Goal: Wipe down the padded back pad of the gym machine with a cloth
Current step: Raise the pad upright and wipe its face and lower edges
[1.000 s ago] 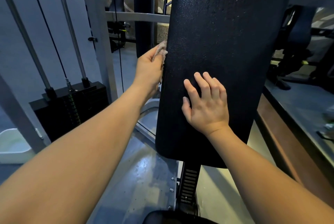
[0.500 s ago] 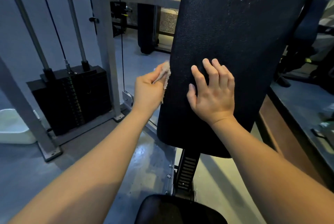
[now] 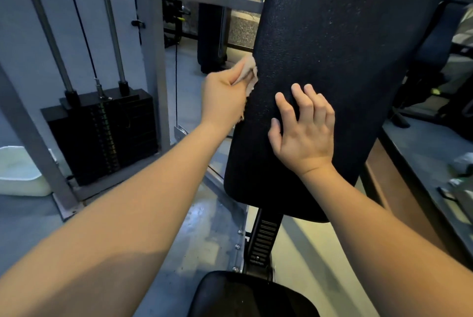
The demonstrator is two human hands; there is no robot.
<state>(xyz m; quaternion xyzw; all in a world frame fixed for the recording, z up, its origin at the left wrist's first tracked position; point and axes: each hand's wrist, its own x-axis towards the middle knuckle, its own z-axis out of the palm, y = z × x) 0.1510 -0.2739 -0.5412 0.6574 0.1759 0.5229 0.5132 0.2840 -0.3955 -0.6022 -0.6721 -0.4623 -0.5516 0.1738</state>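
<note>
– Head view: cloth location?
– Cloth (image 3: 249, 70) pinched in left hand (image 3: 225, 101), touching left edge of back pad (image 3: 345, 35), mid-height. Hand covers most of it.
– Right hand?
– Right hand (image 3: 304, 137) flat on pad face, fingers spread, near the left.
– Surroundings?
– Weight stack (image 3: 102, 137) and grey frame upright (image 3: 151, 47) to the left, white tub (image 3: 18, 173) on floor beside them. Seat (image 3: 250, 296) below pad.

Weight stack (image 3: 102, 134) left of back pad (image 3: 332, 60), seat (image 3: 250, 296) below.
</note>
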